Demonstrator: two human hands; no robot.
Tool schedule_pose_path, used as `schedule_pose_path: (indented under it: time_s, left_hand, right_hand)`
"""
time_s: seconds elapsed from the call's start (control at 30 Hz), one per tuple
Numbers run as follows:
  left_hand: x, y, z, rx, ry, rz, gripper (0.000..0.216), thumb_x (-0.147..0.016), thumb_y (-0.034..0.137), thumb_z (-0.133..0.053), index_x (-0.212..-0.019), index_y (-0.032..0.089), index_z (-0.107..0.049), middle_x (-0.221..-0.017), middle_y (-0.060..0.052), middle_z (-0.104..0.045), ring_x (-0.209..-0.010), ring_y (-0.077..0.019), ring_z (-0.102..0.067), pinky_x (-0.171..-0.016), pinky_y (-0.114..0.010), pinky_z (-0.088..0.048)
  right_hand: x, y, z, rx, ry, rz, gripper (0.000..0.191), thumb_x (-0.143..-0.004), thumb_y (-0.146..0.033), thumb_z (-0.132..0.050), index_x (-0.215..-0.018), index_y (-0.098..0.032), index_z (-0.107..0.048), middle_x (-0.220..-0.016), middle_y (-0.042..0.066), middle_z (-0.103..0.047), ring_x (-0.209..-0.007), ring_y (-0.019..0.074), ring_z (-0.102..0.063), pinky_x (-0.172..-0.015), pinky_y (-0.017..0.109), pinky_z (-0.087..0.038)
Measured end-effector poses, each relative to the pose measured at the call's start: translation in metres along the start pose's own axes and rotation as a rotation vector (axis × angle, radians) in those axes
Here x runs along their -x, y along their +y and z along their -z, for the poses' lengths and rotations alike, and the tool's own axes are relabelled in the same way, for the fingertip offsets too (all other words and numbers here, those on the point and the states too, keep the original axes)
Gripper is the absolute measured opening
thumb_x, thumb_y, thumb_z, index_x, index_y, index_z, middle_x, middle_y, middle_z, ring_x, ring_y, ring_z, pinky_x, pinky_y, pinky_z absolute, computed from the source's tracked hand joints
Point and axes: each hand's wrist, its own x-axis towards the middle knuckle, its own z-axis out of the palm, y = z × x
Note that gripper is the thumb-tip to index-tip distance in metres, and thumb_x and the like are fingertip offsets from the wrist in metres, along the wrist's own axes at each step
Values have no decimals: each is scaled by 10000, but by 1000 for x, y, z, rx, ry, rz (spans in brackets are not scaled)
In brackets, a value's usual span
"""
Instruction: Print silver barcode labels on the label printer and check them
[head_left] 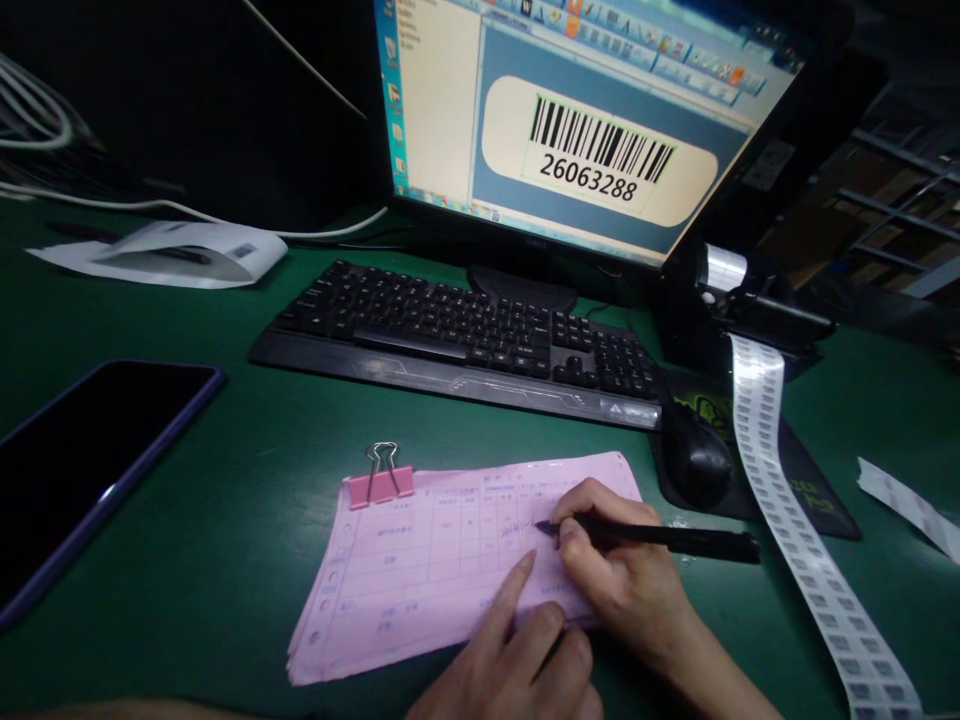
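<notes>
My right hand [619, 570] is closed around a black pen [675, 540], whose tip meets the handwriting on a pink printed form [405, 590]. The form is the top sheet of a stack with punched holes along its left side. A pink binder clip [381, 487] grips the stack's upper left corner. My left hand [517, 660] rests on the lower part of the form, index finger stretched out toward the writing and the other fingers loosely bent. It holds nothing that I can see.
Beyond the form lie a black keyboard [450, 340] and a monitor [600, 130] showing a barcode label. A mouse [697, 455] sits right. A label printer [765, 305] feeds a long label strip [802, 540]. At left are a phone [97, 460] and curled paper [187, 250].
</notes>
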Motion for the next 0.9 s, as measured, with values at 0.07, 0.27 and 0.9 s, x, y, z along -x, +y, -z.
schedule_pose_path:
  time_s: [0.07, 0.27, 0.9]
  left_hand:
    - [1, -1, 0, 6, 5, 4, 289, -867, 93, -340, -626, 203, -454, -622, 43, -542, -606, -145, -495, -994, -396, -363]
    - [1, 0, -1, 23, -6, -12, 255, -850, 104, -362, -634, 203, -455, -610, 40, -513, -607, -144, -471, -1002, -390, -365]
    - [1, 0, 1, 34, -16, -9, 258, -848, 88, -356, -643, 201, -463, -629, 37, -530, -616, -143, -489, -966, -378, -408]
  right_hand:
    - [0, 0, 0, 5, 11, 0, 94, -741, -141, -476, -675, -182, -529, -575, -38, -513, -523, 89, -467, -512, 215, -345]
    - [0, 2, -1, -12, 32, -18, 97, -755, -145, -476, -684, -183, -531, -587, -38, -514, -533, 89, -466, -517, 214, -348]
    - [-1, 2, -2, -45, 35, -49, 99, -763, -146, -474, -690, -187, -527, -593, -41, -509, -540, 92, -464, -513, 212, -348]
